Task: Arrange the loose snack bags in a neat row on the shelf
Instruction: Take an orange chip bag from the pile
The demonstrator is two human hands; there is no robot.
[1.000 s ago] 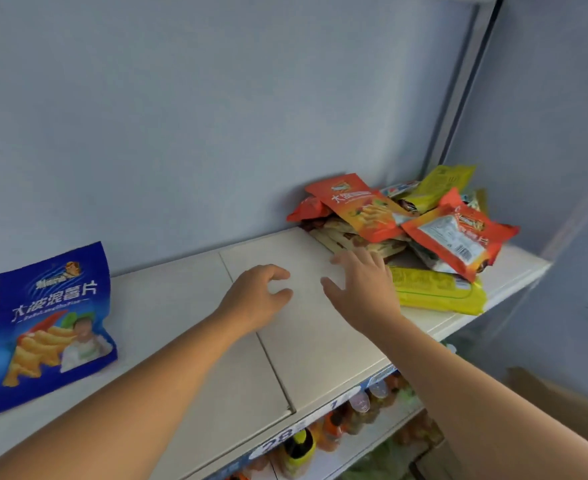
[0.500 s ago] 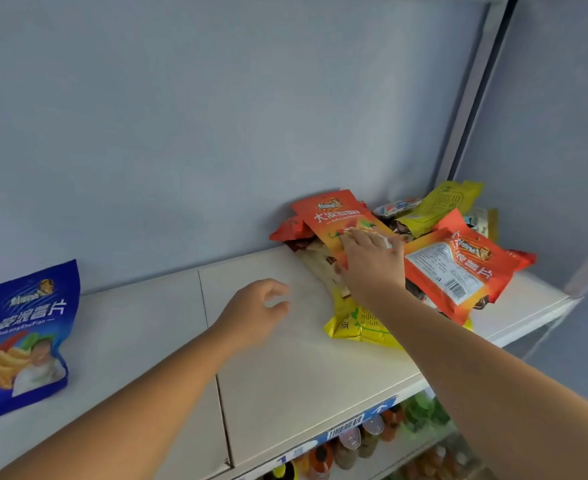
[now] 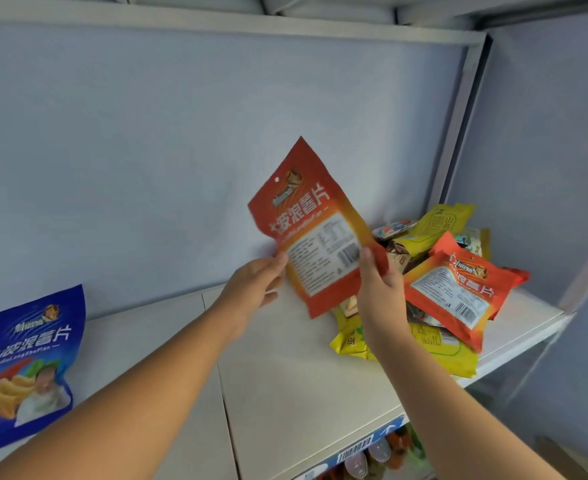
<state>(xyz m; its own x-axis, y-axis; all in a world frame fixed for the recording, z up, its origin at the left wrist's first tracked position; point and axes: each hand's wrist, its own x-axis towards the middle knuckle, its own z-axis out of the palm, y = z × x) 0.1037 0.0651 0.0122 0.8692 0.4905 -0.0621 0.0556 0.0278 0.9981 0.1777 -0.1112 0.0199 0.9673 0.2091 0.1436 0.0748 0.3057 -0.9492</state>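
An orange snack bag (image 3: 315,230) hangs in the air above the white shelf (image 3: 285,368), its printed back side facing me. My right hand (image 3: 377,289) pinches its right edge and my left hand (image 3: 254,292) pinches its left edge. A heap of loose snack bags (image 3: 438,292) lies at the shelf's right end: a second orange bag (image 3: 459,289) on top, yellow bags (image 3: 438,344) under and behind it. A blue snack bag (image 3: 22,368) stands upright against the back wall at the far left.
The pale blue back wall (image 3: 181,150) and a metal upright (image 3: 459,126) bound the shelf. Bottles (image 3: 372,459) stand on the lower shelf behind a price strip. Bare shelf surface lies between the blue bag and the heap.
My right hand has lifted an orange bag out of the heap and turned it upright. My left hand rose from the shelf and took hold of the bag's left edge.
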